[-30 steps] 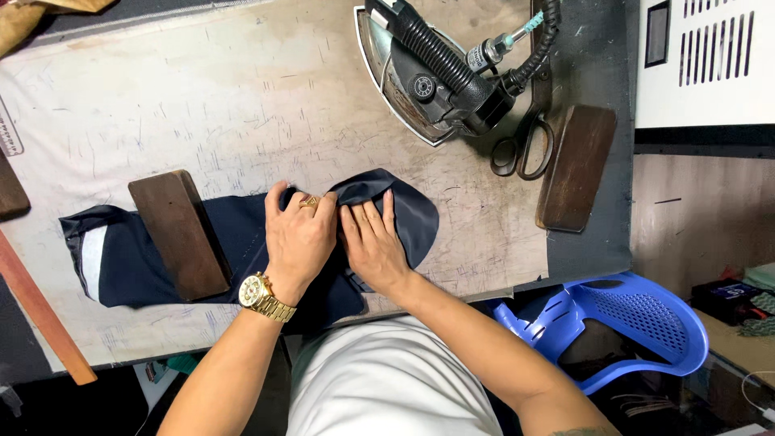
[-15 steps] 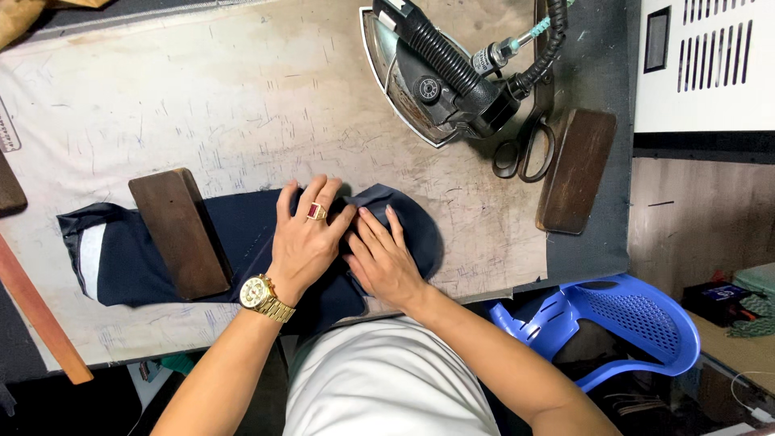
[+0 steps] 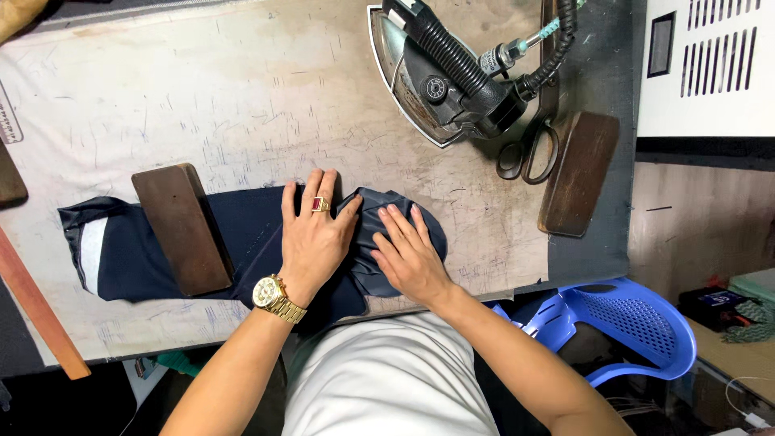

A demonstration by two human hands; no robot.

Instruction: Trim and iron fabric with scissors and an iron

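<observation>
Stained padded table (image 3: 242,97); both hands flat on navy cloth (image 3: 258,234); iron (image 3: 436,73) nearby.

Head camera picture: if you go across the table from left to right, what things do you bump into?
Wooden stick → dark wooden block → left hand → right hand → iron → scissors → second wooden block → blue plastic chair.

I look down on a worktable (image 3: 242,89) covered with a stained, pen-marked cloth pad; its far right strip is bare dark surface. Beside the table on the right stands a blue perforated plastic chair (image 3: 638,327). Above it, a white cabinet (image 3: 710,64) with vent slots meets a brown wall panel (image 3: 694,218). A low wooden shelf (image 3: 726,355) at lower right carries small clutter. Lighting is even, with soft shadows.
</observation>
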